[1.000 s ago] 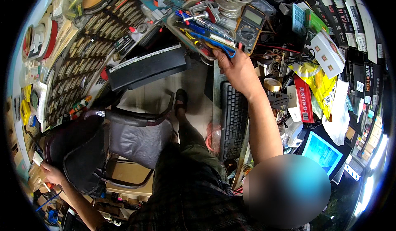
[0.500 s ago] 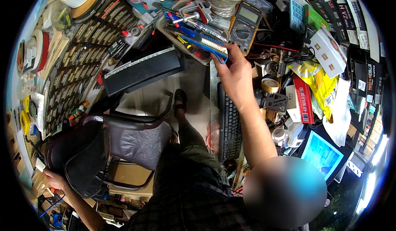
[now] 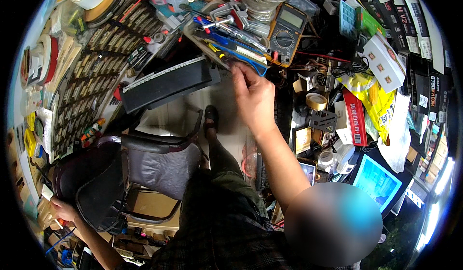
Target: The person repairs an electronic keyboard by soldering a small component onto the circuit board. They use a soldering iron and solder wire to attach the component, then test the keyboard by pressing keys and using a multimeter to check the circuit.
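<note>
At the clear plastic tool tray [image 3: 200, 47], picking is apparently underway; right hand [image 3: 255, 96] curled, grip unclear; careful pinching is needed.

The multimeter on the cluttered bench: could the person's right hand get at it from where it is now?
Probably yes: the right hand is close by, and the multimeter lies face up with nothing visible covering it.
</note>
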Available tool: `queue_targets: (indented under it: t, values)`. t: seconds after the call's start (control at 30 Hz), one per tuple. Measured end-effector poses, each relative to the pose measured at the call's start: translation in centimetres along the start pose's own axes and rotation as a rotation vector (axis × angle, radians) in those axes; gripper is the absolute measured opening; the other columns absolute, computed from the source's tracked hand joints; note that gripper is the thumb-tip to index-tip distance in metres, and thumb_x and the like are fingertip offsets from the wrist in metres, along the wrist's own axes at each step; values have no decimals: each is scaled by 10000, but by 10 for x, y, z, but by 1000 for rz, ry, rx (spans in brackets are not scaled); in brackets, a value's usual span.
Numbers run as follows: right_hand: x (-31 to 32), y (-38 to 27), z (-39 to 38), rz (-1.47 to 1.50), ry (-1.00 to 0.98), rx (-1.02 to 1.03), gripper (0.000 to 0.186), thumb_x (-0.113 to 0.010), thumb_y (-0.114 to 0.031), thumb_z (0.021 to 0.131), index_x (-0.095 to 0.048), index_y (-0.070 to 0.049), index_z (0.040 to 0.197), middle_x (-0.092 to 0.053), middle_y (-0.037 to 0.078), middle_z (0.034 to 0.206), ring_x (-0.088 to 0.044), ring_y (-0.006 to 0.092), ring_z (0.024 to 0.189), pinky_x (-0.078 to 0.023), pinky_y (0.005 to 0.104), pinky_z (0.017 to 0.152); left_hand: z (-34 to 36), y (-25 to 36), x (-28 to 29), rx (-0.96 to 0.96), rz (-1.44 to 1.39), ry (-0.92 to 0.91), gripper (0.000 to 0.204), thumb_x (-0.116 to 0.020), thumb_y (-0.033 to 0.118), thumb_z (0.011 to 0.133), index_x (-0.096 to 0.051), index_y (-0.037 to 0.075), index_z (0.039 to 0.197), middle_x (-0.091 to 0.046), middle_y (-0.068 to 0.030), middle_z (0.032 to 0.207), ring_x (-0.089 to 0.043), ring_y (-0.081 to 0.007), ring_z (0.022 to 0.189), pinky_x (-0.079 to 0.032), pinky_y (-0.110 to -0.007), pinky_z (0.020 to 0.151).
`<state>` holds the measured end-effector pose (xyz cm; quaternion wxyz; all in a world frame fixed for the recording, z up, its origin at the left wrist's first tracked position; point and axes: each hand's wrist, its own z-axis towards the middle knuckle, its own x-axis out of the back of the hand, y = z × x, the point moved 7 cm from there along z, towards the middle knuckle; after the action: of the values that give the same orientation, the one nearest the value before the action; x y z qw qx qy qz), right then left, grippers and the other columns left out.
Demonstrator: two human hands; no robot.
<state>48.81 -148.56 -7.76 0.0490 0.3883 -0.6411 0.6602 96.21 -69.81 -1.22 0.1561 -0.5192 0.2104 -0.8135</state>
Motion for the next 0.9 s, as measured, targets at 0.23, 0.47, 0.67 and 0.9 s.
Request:
queue_targets:
  t: [0.23,0.47,0.67,0.9]
  values:
    - [-11,19,-4,203,16,-181,230,-701,-179,1024,-752,7,1151,-637,-18,689,-536,41,560,-415,233,522,5,15,4,88,-160,-63,370,-378,286,1131,-553,118,1409,-679,-134,1370,-716,-406,1018,-573,-497,749]
    - [-23,16,-8,377,5,-279,255,-705,-173,1022,-716,17,1191,-623,-13,665,-516,46,513,-397,229,472,-1,6,2,95,-238,-56,499,-312,398,1139,-591,99,1424,-660,-151,1406,-693,-444,1073,-550,-519,858]
    - [-24,15,-10,401,100,-297,210,-712,-145,996,-739,22,1121,-693,55,682,-600,80,556,-466,276,532,-4,24,22,52,-187,20,603,-289,512,1112,-658,105,1360,-711,-190,1282,-678,-471,1057,-516,-561,842]
    - [-29,9,-3,372,114,-269,164,-711,-142,991,-738,8,1054,-716,97,703,-640,123,567,-509,303,568,0,10,21,183,-274,-65,598,-283,524,1109,-661,139,1367,-713,-192,1272,-675,-480,1041,-505,-583,825]
